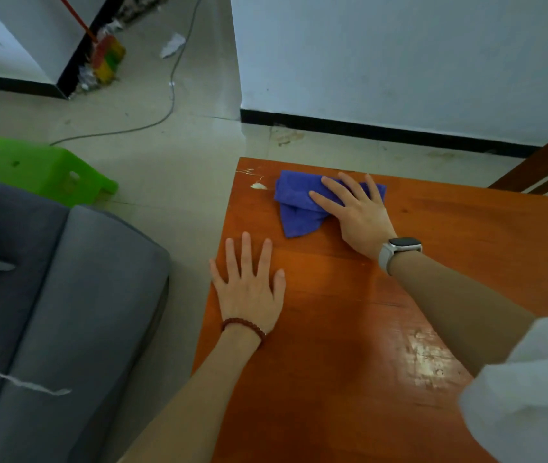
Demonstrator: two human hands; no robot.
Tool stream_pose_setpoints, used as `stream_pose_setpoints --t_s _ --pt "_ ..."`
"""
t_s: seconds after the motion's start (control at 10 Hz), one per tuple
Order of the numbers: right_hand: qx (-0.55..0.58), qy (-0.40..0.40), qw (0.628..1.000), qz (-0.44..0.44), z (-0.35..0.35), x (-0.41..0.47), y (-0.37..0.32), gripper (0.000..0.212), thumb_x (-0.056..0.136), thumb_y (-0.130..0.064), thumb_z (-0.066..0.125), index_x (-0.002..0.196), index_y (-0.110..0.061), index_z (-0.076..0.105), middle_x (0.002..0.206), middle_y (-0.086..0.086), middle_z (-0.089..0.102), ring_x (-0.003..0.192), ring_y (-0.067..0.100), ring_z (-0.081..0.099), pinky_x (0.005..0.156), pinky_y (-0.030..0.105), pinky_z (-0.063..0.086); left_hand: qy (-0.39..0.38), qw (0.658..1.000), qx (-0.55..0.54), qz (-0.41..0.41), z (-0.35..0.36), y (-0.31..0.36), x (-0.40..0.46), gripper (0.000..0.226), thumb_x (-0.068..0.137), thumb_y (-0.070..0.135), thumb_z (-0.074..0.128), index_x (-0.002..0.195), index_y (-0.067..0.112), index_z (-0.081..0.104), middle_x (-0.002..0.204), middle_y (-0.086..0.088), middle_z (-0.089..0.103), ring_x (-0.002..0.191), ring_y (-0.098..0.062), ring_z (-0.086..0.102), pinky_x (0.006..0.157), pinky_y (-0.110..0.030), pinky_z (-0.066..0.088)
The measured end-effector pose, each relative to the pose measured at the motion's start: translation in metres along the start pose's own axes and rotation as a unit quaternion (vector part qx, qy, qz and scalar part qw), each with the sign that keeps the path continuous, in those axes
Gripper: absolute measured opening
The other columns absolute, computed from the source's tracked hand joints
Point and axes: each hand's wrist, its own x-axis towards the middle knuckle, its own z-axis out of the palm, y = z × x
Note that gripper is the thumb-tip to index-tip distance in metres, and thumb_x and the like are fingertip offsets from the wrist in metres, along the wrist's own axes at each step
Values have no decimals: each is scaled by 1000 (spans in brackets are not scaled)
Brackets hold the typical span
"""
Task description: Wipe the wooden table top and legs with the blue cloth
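Head view: blue cloth (302, 203) lengthwise left-right.

Pretty dim indoor light, soft and kinda bluish, nothing casting hard shadows. One patchy glare spot on the wooden table (426, 349) near its right edge. Wide-angle bends the wall (399, 61) lines toward the corners. White sleeve (526, 389) and green stool (42, 172) look smeary and blurred.
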Motion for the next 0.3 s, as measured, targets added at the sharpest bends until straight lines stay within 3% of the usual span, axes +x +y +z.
stream_pose_setpoints --t_s 0.2,0.3 --pt "-21 -81 995 -49 -4 8 21 59 96 -20 32 144 -38 2 156 0 2 143 27 -1 114 47 -4 9 1000 -2 -7 -3 2 1 66 83 54 7 143 30 17 154 -8 14 141 -33 9 109 -57 6" --pt "0 -67 997 -50 -5 7 21 56 89 -43 14 143 -38 1 156 1 7 143 26 3 113 48 -5 18 1000 -6 -11 -3 3 0 66 83 54 9 143 29 18 154 -9 14 141 -33 10 109 -57 6"
